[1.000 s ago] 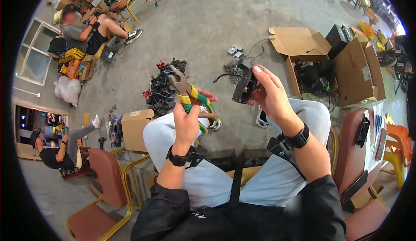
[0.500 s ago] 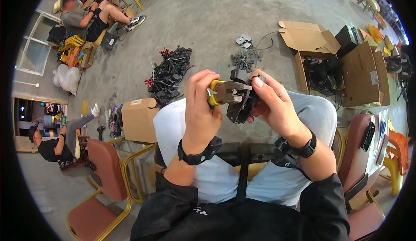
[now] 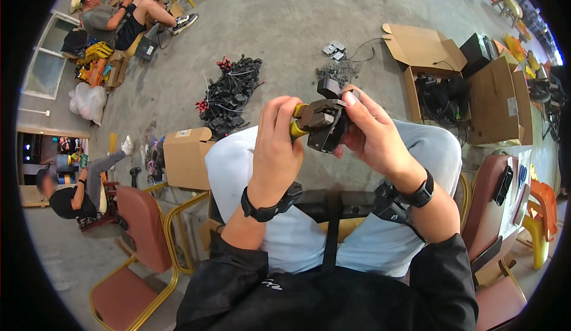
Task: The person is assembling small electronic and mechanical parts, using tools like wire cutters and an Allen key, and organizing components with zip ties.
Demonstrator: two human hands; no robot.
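Observation:
My left hand is closed round the yellow handles of pliers with dark metal jaws. The jaws point right and lie against a black plastic part, whose blocky end sticks up above them. From the other side my right hand grips this part, with the thumb on its upper edge and the fingers behind it. I cannot tell whether the jaws bite on it. Both hands are over my lap.
On the floor ahead lie a heap of black parts with cables and a smaller grey pile. An open cardboard box stands right, another carton left. Brown chairs flank me. Two other people sit at the left.
The pliers' jaws have turned and come closer together against the black part. The part is tilted differently and sits slightly higher. Both hands keep their hold.

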